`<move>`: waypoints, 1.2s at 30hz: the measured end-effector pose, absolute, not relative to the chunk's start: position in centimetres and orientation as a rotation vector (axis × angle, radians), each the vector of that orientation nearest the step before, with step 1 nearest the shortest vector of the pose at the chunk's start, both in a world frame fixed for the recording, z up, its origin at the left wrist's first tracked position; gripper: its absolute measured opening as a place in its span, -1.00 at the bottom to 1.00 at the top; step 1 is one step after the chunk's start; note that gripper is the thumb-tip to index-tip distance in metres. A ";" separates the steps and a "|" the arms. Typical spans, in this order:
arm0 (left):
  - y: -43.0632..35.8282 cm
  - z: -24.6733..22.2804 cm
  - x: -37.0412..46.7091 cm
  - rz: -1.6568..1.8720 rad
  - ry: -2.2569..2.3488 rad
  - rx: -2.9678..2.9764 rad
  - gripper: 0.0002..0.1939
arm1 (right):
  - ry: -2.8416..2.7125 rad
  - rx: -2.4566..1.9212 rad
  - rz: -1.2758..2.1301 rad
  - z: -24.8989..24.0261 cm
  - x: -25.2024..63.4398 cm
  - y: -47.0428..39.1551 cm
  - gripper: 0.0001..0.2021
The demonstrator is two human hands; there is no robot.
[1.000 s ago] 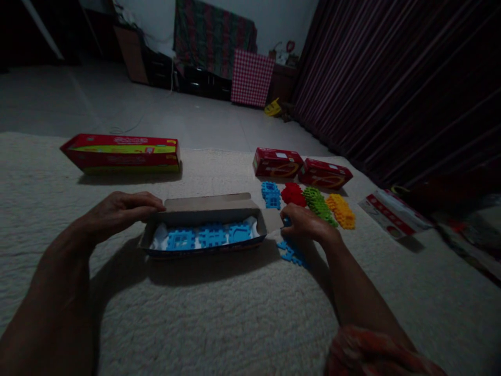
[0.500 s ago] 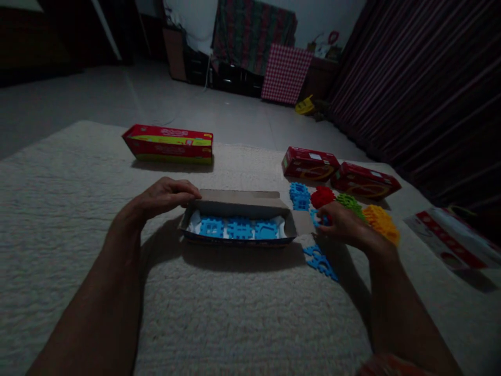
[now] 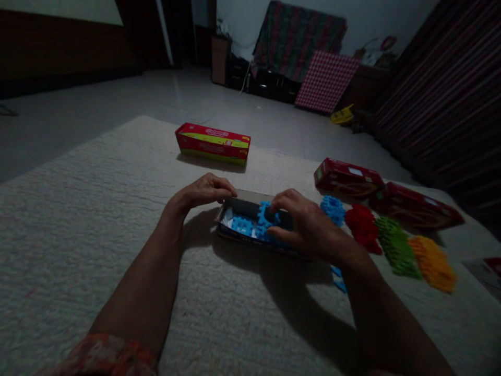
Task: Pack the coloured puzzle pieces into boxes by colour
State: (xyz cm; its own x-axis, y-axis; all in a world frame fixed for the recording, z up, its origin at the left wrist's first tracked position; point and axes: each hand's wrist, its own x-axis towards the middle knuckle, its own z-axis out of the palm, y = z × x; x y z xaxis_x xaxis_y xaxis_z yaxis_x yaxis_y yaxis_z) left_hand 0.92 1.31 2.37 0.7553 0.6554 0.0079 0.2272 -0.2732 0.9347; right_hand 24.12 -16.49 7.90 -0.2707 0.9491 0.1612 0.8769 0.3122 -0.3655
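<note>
An open cardboard box [image 3: 250,242] lies on the pale mat, with flat blue toothed pieces [image 3: 241,225] inside on white lining. My left hand [image 3: 205,190] grips the box at its far left corner, fingers bent over the edge. Over the box's middle, my right hand [image 3: 301,216] holds a blue toothed piece [image 3: 265,213] tilted up between thumb and fingers. This hand hides the box's right end. To the right are piles of blue [image 3: 332,209], red [image 3: 363,227], green [image 3: 398,248] and orange [image 3: 433,265] pieces.
A red and yellow box [image 3: 213,144] stands beyond the open one. Two dark red boxes [image 3: 348,179] [image 3: 417,206] are behind the piles. Partly hidden blue pieces [image 3: 338,279] lie under my right forearm. A white and red package [image 3: 487,269] is at the right edge.
My right hand has moved left from the blue pieces beside the box to above it, with a blue piece in its fingers. The view has turned left; my left hand stays at the box corner.
</note>
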 end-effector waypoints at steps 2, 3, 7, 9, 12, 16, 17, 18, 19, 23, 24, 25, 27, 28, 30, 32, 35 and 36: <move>1.3 2.3 0.9 0.479 0.673 1.827 -0.84 | -2.280 -1.648 0.323 7.5 22.8 -15.8 -0.76; 1.3 2.3 0.9 0.480 0.669 1.823 -0.84 | -2.298 -1.653 0.335 7.4 22.3 -15.5 -0.76; 1.4 2.1 1.0 0.489 0.663 1.803 -0.86 | -2.333 -1.646 0.342 7.6 20.8 -14.9 -0.74; 1.4 2.0 1.1 0.488 0.663 1.788 -0.86 | -2.345 -1.653 0.335 7.7 20.3 -14.6 -0.75; 1.4 1.9 1.1 0.487 0.662 1.781 -0.86 | -2.372 -1.640 0.318 7.7 19.7 -14.3 -0.76; 1.4 2.1 1.1 0.484 0.668 1.795 -0.86 | -2.357 -1.603 0.299 7.4 19.7 -14.3 -0.74; 1.3 2.1 1.2 0.485 0.666 1.798 -0.86 | -2.348 -1.606 0.304 7.4 19.9 -14.3 -0.75; 1.3 2.2 1.2 0.487 0.665 1.800 -0.86 | -2.340 -1.612 0.310 7.3 20.2 -14.5 -0.77; 1.3 2.2 1.2 0.489 0.666 1.800 -0.86 | -2.331 -1.619 0.312 7.2 20.5 -14.6 -0.79; 1.2 2.2 1.2 0.487 0.680 1.797 -0.86 | -2.292 -1.628 0.262 7.2 22.2 -15.1 -0.91; 1.3 2.2 1.1 0.486 0.684 1.803 -0.85 | -2.276 -1.625 0.241 7.2 22.9 -15.2 -0.93; 1.3 2.2 1.1 0.484 0.687 1.815 -0.85 | -2.254 -1.625 0.223 7.4 23.6 -15.4 -0.95; 1.3 2.3 1.1 0.481 0.691 1.845 -0.84 | -2.185 -1.657 0.175 7.8 25.6 -15.8 -0.93; 1.3 2.4 1.1 0.478 0.691 1.859 -0.84 | -2.133 -1.697 0.139 8.0 26.9 -16.0 -0.91; 1.3 2.6 1.1 0.471 0.693 1.872 -0.84 | -1.998 -1.821 0.045 8.1 30.0 -16.8 -0.87; 1.1 2.8 1.2 0.465 0.708 1.871 -0.84 | -1.842 -1.974 -0.053 7.9 33.5 -17.9 -0.83; 0.9 3.1 1.3 0.458 0.766 1.877 -0.85 | -1.679 -2.182 -0.107 6.3 38.3 -19.8 -0.82; 0.8 3.2 1.3 0.453 0.786 1.890 -0.85 | -1.641 -2.250 -0.116 5.6 39.6 -20.3 -0.82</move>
State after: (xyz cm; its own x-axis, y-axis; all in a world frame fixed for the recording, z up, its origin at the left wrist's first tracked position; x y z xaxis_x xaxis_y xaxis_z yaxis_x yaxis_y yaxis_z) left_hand 1.29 0.83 3.18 0.7190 0.6943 -0.0316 0.3206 -0.2910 0.9014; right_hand 39.57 -20.34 5.59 0.3248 0.9066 0.2696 0.9355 -0.2660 -0.2326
